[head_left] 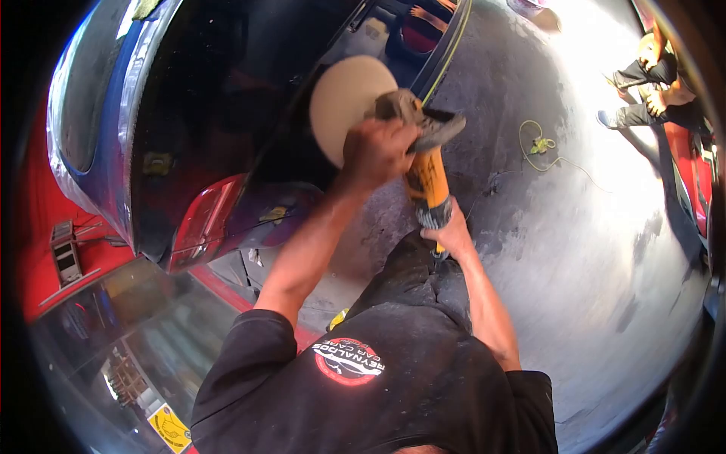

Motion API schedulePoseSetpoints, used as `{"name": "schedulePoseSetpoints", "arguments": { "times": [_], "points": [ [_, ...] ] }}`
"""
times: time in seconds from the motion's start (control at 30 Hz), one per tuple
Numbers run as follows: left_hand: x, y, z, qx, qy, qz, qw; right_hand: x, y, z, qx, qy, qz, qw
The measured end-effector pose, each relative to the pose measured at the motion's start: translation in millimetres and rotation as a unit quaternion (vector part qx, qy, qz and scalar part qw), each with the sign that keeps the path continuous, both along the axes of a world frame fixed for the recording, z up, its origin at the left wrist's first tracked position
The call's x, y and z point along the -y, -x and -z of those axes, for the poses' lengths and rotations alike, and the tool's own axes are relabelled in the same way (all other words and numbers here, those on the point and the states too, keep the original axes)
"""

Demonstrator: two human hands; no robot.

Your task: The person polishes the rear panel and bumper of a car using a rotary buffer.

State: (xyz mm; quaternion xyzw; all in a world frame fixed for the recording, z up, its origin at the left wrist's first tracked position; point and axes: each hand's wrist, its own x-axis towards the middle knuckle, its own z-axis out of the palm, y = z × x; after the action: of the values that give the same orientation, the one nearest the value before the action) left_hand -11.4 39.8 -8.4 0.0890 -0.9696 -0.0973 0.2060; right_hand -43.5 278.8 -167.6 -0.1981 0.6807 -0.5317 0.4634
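A yellow and black rotary polisher [431, 178] is held out in front of me with both hands. My left hand [378, 151] is closed around its front end, next to the round cream pad [349, 106]. My right hand [451, 231] grips the rear of the yellow body. The pad stands on edge beside the glossy dark panel of a car [219, 91]; I cannot tell whether they touch. My left hand and the pad look slightly blurred.
A yellow cord [541, 144] lies on the grey concrete floor [544, 250] to the right. Another person's legs [643, 113] are at the upper right, near a red car [684, 174]. A windshield [113, 356] with a yellow sticker [169, 428] is at the lower left.
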Motion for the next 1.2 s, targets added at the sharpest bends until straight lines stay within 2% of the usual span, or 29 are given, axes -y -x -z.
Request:
{"name": "schedulePoseSetpoints", "arguments": {
  "times": [0.13, 0.23, 0.37, 0.4, 0.57, 0.7, 0.93, 1.03, 1.1, 1.2],
  "points": [
    [18, 47, 7, -0.022, 0.018, 0.008, 1.000, 16, 30, -1, 0.004, -0.025, 0.050, 0.998],
    [14, 47, 23, -0.002, 0.020, 0.008, 1.000, 7, 24, 3, 0.021, -0.032, 0.053, 0.998],
    [-22, -14, 45, 0.018, 0.000, -0.007, 1.000, -33, -33, 30, 0.024, -0.023, 0.036, 0.999],
    [-33, -34, 46, 0.018, -0.001, -0.010, 1.000, -43, -48, 36, 0.037, -0.052, 0.007, 0.998],
    [-81, -135, 42, 0.067, 0.023, -0.052, 0.996, -77, -116, 41, 0.086, -0.059, -0.057, 0.993],
    [-99, -165, 37, 0.098, 0.001, -0.076, 0.992, -84, -133, 39, 0.130, -0.080, -0.103, 0.983],
    [-73, -112, 36, 0.087, 0.035, -0.019, 0.995, -62, -114, 49, 0.064, -0.037, -0.035, 0.997],
    [-50, -60, 38, 0.080, 0.048, 0.015, 0.996, -40, -83, 48, 0.055, -0.048, -0.009, 0.997],
    [-35, -17, 39, 0.064, 0.042, 0.033, 0.997, -24, -66, 65, 0.059, -0.003, 0.038, 0.998],
    [-2, 44, 49, 0.096, 0.058, 0.038, 0.993, 7, -23, 51, 0.067, 0.015, 0.101, 0.993]
  ]
}}
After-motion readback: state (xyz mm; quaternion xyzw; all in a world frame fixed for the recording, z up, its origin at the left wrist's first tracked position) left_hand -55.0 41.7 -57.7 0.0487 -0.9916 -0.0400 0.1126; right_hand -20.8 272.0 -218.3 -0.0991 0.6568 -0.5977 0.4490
